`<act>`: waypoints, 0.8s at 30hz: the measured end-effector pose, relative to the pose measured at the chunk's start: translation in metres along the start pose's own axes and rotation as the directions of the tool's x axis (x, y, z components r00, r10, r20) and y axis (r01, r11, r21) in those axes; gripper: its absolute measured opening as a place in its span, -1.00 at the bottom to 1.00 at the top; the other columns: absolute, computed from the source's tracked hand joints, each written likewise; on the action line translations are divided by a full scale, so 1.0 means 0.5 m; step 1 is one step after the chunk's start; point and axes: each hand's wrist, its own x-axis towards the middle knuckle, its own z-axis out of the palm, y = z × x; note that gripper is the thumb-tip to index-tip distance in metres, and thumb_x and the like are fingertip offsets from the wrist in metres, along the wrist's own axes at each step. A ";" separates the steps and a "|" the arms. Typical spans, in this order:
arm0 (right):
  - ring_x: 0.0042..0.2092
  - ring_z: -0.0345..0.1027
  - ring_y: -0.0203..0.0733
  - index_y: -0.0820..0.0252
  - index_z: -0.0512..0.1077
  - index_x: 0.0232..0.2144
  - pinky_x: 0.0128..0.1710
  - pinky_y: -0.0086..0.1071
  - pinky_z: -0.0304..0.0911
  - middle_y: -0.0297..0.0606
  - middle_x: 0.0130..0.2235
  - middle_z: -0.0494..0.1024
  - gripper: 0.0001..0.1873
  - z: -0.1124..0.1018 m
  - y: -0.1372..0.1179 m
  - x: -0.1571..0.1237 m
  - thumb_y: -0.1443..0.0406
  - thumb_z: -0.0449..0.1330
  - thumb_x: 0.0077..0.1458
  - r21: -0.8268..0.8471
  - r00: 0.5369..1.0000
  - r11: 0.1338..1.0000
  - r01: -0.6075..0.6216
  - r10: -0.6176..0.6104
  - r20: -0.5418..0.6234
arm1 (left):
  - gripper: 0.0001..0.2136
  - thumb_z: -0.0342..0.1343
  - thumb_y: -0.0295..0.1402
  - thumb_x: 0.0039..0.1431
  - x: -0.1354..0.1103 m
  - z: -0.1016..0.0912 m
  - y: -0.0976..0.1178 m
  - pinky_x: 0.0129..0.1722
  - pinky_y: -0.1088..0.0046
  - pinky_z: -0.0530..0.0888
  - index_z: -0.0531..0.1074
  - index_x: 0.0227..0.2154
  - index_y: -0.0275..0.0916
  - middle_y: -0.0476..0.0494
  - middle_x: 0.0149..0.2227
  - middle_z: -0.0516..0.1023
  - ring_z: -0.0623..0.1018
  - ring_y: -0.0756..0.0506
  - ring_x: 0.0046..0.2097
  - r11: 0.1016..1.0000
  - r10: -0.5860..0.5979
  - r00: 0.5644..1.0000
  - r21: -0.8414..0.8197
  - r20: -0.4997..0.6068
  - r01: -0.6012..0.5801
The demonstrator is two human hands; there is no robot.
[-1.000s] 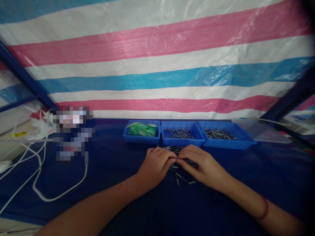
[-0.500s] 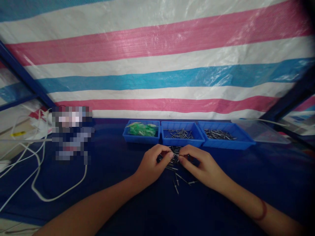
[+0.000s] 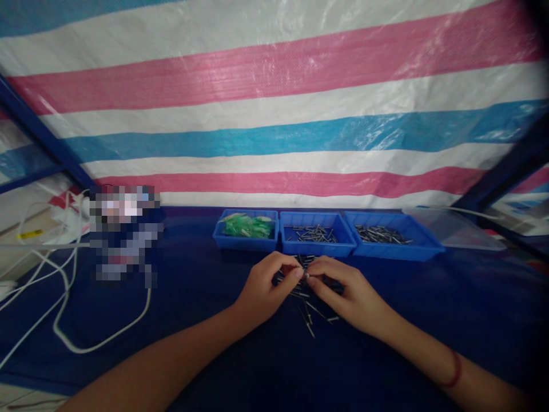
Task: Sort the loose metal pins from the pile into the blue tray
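Note:
My left hand and my right hand meet fingertip to fingertip above a loose pile of small metal pins on the dark blue table cover. Both hands pinch one small metal pin between thumbs and forefingers. Just behind the hands stand three blue trays in a row: the left tray holds green plastic pieces, the middle tray holds several short dark pins, the right tray holds grey metal pins.
White cables loop over the table's left side beside a blurred-out object. A clear plastic lid lies right of the trays. A striped pink, blue and white tarp hangs behind, framed by blue bars.
Both hands lifted from lying flat on the pin pile into a raised pinch, and their fingertips have closed together around one pin. A few loose pins shifted nearer me.

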 end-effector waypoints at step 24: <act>-0.28 0.37 -0.21 0.16 0.42 -0.36 -0.26 -0.34 0.31 -0.23 -0.34 0.49 -0.86 0.002 -0.006 0.002 0.35 0.06 0.17 0.036 1.000 0.999 0.029 -0.029 -0.002 | -0.90 0.04 -0.37 0.21 0.001 0.002 -0.001 -0.30 0.49 0.36 0.42 -0.36 -0.27 -0.08 -0.37 0.46 0.44 -0.01 -0.32 1.000 0.024 1.000 -0.007 0.003 -0.024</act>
